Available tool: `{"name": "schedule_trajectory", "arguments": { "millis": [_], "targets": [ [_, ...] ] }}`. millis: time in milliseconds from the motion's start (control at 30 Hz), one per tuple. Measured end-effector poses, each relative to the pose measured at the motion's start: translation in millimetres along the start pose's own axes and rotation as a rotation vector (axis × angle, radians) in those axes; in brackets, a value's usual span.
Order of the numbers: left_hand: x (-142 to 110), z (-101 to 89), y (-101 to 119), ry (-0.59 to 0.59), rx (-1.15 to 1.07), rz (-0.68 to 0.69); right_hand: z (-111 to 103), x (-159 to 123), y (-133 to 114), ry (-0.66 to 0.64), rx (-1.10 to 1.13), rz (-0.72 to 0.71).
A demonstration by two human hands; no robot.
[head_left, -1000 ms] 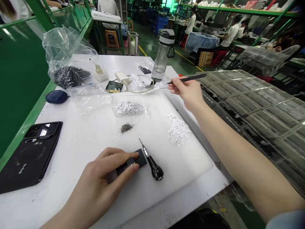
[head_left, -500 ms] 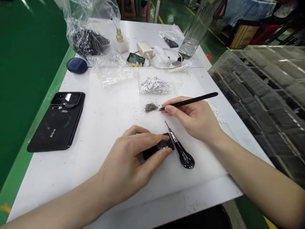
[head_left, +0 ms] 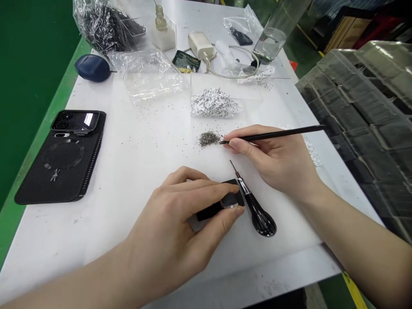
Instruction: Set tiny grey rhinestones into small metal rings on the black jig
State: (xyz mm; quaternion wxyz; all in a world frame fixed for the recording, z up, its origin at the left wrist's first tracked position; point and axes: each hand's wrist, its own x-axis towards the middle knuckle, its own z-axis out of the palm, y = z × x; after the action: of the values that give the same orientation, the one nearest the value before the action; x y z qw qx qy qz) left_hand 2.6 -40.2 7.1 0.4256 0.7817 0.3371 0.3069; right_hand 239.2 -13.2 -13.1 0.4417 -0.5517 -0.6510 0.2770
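- Black pick [head_left: 277, 134], one, pinched between thumb and fingers of the right hand [head_left: 270, 159], its fine tip just beside the pile of dark grains [head_left: 208, 138].
- Black block [head_left: 209, 210], one, gripped by the closed fingers of the left hand [head_left: 167, 227], just below the pile. A round piece on it is partly hidden by the fingers, so I can't make out what it is.
- Screwdriver [head_left: 259, 214], one, black-handled, lying just beside the block, its shaft pointing toward the pile.
- Clear tray [head_left: 225, 83], one, beyond the pile, holding a heap of white paper-like scraps [head_left: 214, 104].
- Second heap of white scraps [head_left: 313, 152], right of the pile, mostly hidden behind the right hand.
- Clear bags, three: a crumpled one [head_left: 144, 75] left of the tray, one full of black pieces [head_left: 106, 30] at the far left, cut off by the top of the view, and a small one with black bits [head_left: 241, 34] at the far side.
- Phone [head_left: 61, 156], one, in a black case, well left of the pile.
- Plastic organizer [head_left: 360, 116], one, with many compartments, right of the pile. Its dark contents are too blurred to tell.
- Water bottle [head_left: 270, 38], one, at the far side, cut off by the top of the view.
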Motion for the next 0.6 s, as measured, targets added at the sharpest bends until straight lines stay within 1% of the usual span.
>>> {"name": "schedule_trajectory", "arguments": {
  "millis": [200,267,333,400,467,533,600],
  "targets": [
    [-0.3,-1.0,0.2,-0.005,0.006,0.008,-2.0,-1.0,-2.4,0.017,0.04,0.013],
    [-1.5,-0.3,-1.5,-0.007,0.016,0.009,-7.6,-2.3,-6.6,0.024,0.116,0.018],
    [-2.4,0.9,-3.2,0.005,0.02,0.007,-16.5,-3.8,-11.2,-0.004,0.268,0.009],
    [-2.6,2.0,-4.2,0.028,0.015,-0.012,-26.7,-5.9,-14.8,-0.109,0.45,-0.036],
    [-2.5,2.3,-4.1,0.04,0.01,-0.048,-34.7,-8.4,-16.3,-0.245,0.558,-0.105],
    [-2.3,1.8,-3.1,0.038,0.004,-0.071,-38.4,-10.6,-15.4,-0.347,0.552,-0.147],
    [-2.1,1.1,-1.7,0.037,-0.003,-0.076,-37.7,-11.8,-12.6,-0.414,0.532,-0.183]
  ]
}}
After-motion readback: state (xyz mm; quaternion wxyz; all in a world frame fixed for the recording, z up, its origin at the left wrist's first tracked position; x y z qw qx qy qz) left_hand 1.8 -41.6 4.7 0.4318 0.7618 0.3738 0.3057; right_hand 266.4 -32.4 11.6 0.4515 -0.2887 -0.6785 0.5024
